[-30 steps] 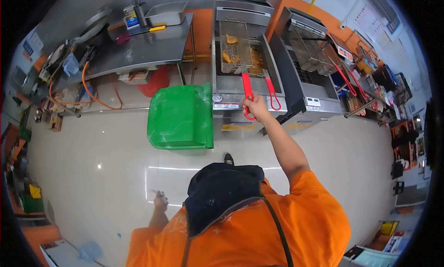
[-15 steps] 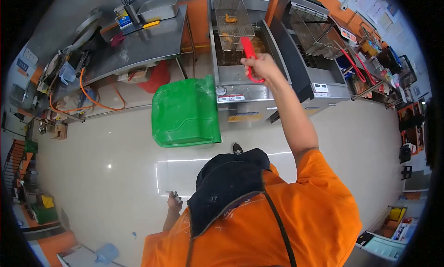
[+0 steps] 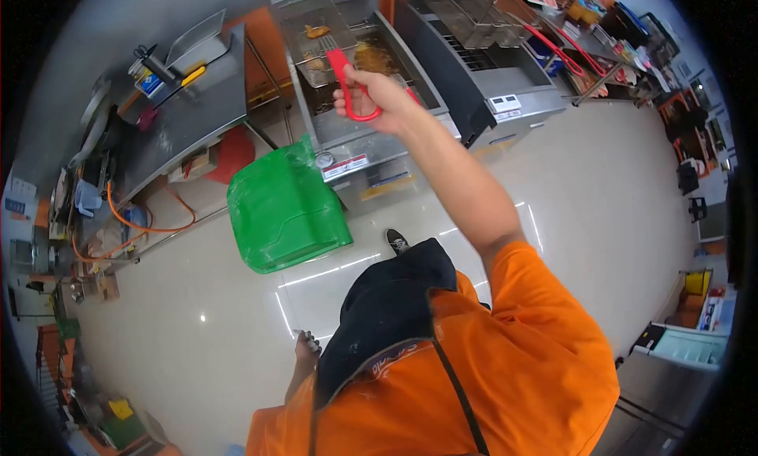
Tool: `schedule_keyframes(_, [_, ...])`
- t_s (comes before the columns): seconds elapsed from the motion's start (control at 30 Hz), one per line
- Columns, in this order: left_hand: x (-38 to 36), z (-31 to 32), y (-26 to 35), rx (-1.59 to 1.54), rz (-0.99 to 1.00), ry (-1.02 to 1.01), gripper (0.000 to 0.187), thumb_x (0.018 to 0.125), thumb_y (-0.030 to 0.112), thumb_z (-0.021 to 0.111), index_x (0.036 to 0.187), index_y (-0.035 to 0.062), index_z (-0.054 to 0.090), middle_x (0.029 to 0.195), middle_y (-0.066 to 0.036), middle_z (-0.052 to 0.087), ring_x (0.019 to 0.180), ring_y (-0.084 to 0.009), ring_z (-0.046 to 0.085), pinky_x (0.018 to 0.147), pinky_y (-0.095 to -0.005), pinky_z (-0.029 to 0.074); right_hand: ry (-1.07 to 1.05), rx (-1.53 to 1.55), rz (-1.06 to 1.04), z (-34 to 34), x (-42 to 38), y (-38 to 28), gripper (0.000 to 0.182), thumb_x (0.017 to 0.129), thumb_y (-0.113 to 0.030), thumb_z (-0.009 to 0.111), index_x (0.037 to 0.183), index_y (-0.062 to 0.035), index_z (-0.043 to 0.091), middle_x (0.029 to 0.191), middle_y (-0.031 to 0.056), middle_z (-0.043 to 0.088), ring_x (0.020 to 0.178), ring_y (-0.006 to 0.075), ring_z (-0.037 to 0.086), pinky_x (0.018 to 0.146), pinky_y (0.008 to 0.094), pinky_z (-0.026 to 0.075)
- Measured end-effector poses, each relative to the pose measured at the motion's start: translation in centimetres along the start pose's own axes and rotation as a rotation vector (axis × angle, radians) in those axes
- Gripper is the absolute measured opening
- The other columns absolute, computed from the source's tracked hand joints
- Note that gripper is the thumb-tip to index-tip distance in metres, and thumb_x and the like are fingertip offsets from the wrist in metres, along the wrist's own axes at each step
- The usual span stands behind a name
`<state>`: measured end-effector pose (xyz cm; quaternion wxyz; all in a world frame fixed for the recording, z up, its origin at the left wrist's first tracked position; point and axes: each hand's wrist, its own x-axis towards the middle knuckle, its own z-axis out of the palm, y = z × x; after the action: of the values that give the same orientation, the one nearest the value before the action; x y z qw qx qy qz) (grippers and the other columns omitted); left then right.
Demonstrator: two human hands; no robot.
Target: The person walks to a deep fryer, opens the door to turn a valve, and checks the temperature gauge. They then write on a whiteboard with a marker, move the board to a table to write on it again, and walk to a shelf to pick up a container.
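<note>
Red looped handle (image 3: 347, 81) of wire-mesh fry basket (image 3: 316, 37): R hand (image 3: 379, 101) fisted round it, arm outstretched. Basket over steel fryer vat (image 3: 371, 61), long axis running away from hand, fried pcs inside. L hand (image 3: 306, 347) low by hip, fingers loose, holding nothing visible.

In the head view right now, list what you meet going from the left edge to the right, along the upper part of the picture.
Orange hose → steel table → green bin → fry basket with its red handle → right hand → second fryer → red-handled baskets.
</note>
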<state>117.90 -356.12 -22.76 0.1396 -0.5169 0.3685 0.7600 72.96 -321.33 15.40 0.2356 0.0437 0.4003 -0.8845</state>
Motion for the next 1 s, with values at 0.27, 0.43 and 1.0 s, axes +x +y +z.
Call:
schedule_keyframes(0.27, [1.0, 2.8, 5.9, 0.077, 0.11, 0.009, 0.021, 0.091, 0.037, 0.044, 0.085, 0.0192, 0.053, 0.068, 0.006, 0.049, 0.06, -0.0112, 0.048, 0.05, -0.0271, 0.034, 0.592, -1.466, -0.832, -13.4, -6.3, 8.2, 0.052, 0.077, -0.041, 0.068, 0.101, 0.0014, 0.05, 0.091, 0.0214, 0.059, 0.095, 0.0335, 0.059, 0.075, 0.0374, 0.049])
schedule_keyframes(0.43, [0.6, 5.0, 3.1, 0.021, 0.082, 0.014, 0.021, 0.091, 0.037, 0.045, 0.084, 0.0192, 0.054, 0.066, 0.006, 0.048, 0.058, -0.0109, 0.048, 0.049, -0.0261, 0.033, 0.816, -1.715, -0.505, -17.0, -3.0, 4.1, 0.048, 0.068, -0.028, 0.074, 0.1, 0.0002, 0.05, 0.085, 0.0165, 0.061, 0.094, 0.036, 0.059, 0.076, 0.0416, 0.049])
schedule_keyframes(1.0, [-6.5, 7.8, -9.3, -0.044, 0.05, 0.232, 0.028, 0.092, 0.043, 0.042, 0.077, 0.0205, 0.052, 0.063, 0.004, 0.047, 0.055, -0.0147, 0.046, 0.049, -0.0316, 0.032, 0.471, -1.688, -0.323, -19.2, 2.5, 0.1, 0.037, 0.066, -0.015, 0.066, 0.099, 0.0013, 0.059, 0.09, 0.0249, 0.063, 0.088, 0.0388, 0.061, 0.079, 0.0443, 0.05])
